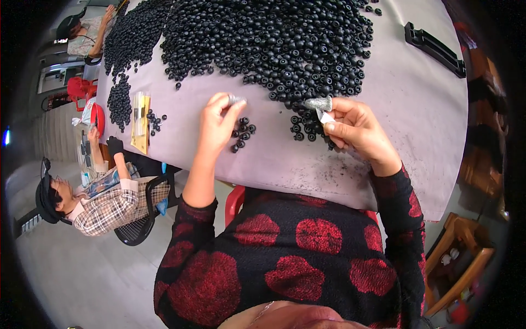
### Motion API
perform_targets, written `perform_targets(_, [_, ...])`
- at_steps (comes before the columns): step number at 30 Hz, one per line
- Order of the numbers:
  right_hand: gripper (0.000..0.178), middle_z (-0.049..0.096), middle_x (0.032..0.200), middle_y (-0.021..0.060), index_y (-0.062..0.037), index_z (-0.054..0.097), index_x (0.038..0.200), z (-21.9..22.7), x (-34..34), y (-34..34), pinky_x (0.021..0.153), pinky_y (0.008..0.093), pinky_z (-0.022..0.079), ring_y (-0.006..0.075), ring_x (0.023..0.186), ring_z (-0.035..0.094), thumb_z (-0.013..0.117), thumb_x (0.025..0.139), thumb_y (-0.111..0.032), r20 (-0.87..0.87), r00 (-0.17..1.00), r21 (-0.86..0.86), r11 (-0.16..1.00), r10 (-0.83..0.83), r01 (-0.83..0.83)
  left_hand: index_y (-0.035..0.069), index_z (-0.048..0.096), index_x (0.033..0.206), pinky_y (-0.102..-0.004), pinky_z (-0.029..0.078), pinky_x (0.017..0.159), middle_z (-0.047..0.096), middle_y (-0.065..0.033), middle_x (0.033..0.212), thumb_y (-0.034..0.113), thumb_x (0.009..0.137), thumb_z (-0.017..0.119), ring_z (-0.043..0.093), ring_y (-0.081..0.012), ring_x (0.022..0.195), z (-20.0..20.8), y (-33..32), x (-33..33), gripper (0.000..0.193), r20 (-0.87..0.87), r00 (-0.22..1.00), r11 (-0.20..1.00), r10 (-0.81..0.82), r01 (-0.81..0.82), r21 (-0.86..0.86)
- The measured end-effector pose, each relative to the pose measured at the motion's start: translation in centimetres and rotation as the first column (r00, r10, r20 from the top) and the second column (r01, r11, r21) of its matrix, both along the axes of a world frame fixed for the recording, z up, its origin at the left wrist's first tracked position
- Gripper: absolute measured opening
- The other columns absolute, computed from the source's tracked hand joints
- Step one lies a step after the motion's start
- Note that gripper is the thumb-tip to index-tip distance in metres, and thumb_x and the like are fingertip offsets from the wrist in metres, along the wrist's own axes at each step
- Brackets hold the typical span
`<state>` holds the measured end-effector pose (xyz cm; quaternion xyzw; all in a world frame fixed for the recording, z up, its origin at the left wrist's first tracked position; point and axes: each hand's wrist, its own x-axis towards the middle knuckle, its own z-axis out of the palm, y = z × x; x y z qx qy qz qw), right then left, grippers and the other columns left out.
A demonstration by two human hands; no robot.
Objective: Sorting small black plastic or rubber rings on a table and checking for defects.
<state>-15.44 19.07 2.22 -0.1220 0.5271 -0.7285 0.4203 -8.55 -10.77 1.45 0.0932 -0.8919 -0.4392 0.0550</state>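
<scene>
Centrally, hands, black pieces, perhaps labelled packet

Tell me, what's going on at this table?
A person sits at a grey-covered table with a large heap of small, round black parts on it. Their right hand pinches a small pale piece at the heap's near edge. Their left hand is beside a small cluster of black parts, fingertips together; I can't tell whether it holds anything. Someone in a checked shirt sits farther left.
</scene>
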Motion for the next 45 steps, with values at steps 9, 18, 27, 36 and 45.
perform_targets(9, [0.030,0.054,0.070,-0.0071,-0.0021,0.060,0.120,-0.1,-0.1,0.2,0.044,0.0159,0.032,-0.0004,0.052,0.044,0.060,0.090,-0.007,0.008,1.000,-0.013,1.000,-0.015,0.015,0.002,0.066,0.098,-0.0202,0.047,0.064,0.061,0.0016,0.082,0.004,0.083,0.071,0.052,-0.0041,0.068,-2.5,-0.6,-5.0,0.015,-0.077,0.995,0.984,0.058,-0.070,-0.165])
perform_targets(18, [0.029,0.055,0.072,-0.0073,-0.0020,0.060,0.119,0.2,0.0,0.2,0.045,0.0157,0.032,-0.0005,0.053,0.044,0.059,0.091,-0.008,0.002,1.000,-0.008,1.000,-0.004,0.004,0.002,0.064,0.095,-0.0298,0.050,0.061,0.060,-0.0083,0.080,0.007,0.078,0.073,0.058,-0.0181,0.064,-1.6,0.8,-4.2,0.020,-0.193,0.980,0.957,-0.045,-0.013,-0.289])
perform_targets(27, [0.025,0.053,0.071,-0.0055,-0.0002,0.060,0.115,-0.2,0.1,0.1,0.046,0.0164,0.033,0.0004,0.052,0.043,0.057,0.090,-0.004,0.019,0.999,-0.023,0.999,-0.026,0.026,0.001,0.065,0.091,-0.0290,0.046,0.059,0.059,-0.0086,0.080,0.010,0.082,0.072,0.057,-0.0184,0.065,-1.5,0.2,-3.3,0.014,-0.167,0.985,0.978,-0.045,0.010,-0.207])
perform_targets(36, [0.028,0.052,0.068,-0.0080,-0.0026,0.061,0.118,-0.1,0.1,0.2,0.045,0.0168,0.033,-0.0003,0.052,0.043,0.059,0.091,-0.008,0.001,0.999,-0.003,0.999,-0.032,0.032,0.001,0.064,0.093,-0.0299,0.049,0.064,0.061,-0.0103,0.086,0.010,0.082,0.071,0.063,-0.0221,0.070,-1.5,1.2,-2.1,0.016,-0.164,0.975,0.904,-0.148,0.066,-0.423])
perform_targets(45, [0.028,0.055,0.072,-0.0067,-0.0033,0.061,0.118,-0.2,0.2,0.5,0.045,0.0169,0.032,-0.0001,0.053,0.044,0.062,0.090,-0.009,-0.007,1.000,0.006,1.000,-0.003,0.003,-0.005,0.061,0.115,-0.0292,0.053,0.077,0.067,-0.0087,0.099,0.000,0.092,0.058,0.062,-0.0135,0.078,1.6,5.3,-1.4,0.024,0.027,0.988,0.766,-0.154,0.102,0.635])
